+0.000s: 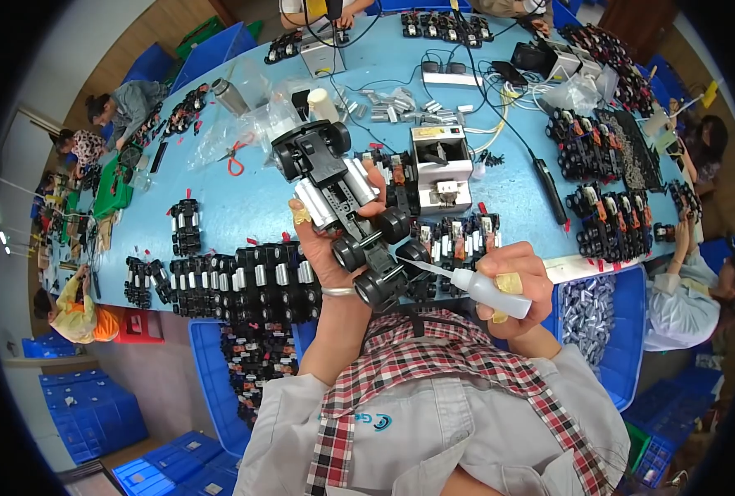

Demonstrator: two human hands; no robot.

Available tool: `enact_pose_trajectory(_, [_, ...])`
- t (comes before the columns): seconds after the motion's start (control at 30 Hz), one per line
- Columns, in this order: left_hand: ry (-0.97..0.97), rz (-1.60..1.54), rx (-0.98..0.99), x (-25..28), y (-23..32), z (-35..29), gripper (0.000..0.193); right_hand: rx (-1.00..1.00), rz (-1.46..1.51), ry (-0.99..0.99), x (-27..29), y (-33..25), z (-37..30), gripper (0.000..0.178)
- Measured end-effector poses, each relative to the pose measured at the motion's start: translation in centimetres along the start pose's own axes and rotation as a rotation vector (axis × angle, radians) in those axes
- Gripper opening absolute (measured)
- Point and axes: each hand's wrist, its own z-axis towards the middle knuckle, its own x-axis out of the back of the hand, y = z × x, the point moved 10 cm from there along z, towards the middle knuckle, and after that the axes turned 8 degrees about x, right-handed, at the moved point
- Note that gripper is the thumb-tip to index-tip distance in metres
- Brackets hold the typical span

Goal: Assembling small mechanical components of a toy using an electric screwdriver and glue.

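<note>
My left hand [332, 256] grips a toy car chassis [341, 207], black with wheels at both ends and silver cylinders along its sides. The chassis is held tilted above the table, one end toward me. In my right hand [516, 285] is a white squeeze bottle [491, 293] with a long thin nozzle. Its tip points left, at the wheels of the chassis end nearest me; whether it touches cannot be made out. Yellowish tape wraps fingers on both hands. Behind the chassis stands a small white-and-grey machine [442, 168].
Rows of black chassis [256, 281] line the table's near left edge, with more chassis [615, 223] at right. A blue bin of silver cylinders [590, 318] sits by my right side. Red-handled scissors [235, 159], plastic bags and cables lie across the blue table [218, 207]. Several people work around it.
</note>
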Motion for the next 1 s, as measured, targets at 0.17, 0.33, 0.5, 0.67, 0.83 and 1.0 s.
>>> enact_pose_trajectory(0.17, [-0.030,0.023,-0.002,-0.5,-0.3,0.2,0.075,0.001,-0.005,0.019,0.2,-0.1,0.2,0.033])
enact_pose_trajectory(0.33, [-0.036,-0.041,0.018,0.0,-0.4,0.3,0.075,0.000,-0.012,-0.002,0.3,-0.2,0.2,0.033])
enact_pose_trajectory(0.5, [-0.069,-0.021,0.000,-0.2,-0.3,0.1,0.073,-0.003,-0.014,0.000,0.3,-0.3,0.3,0.032])
enact_pose_trajectory(0.67, [-0.083,-0.016,-0.034,-0.7,-0.3,-0.2,0.076,-0.008,-0.022,-0.004,0.4,-0.6,0.1,0.033])
enact_pose_trajectory(0.83, [-0.242,0.177,-0.104,-2.9,0.5,-0.4,0.084,-0.044,0.008,0.013,0.7,-0.4,0.3,0.034])
enact_pose_trajectory(1.0, [-0.397,0.398,-0.169,-5.6,1.3,-1.3,0.089,-0.125,0.149,0.107,2.2,-0.2,-0.2,0.038])
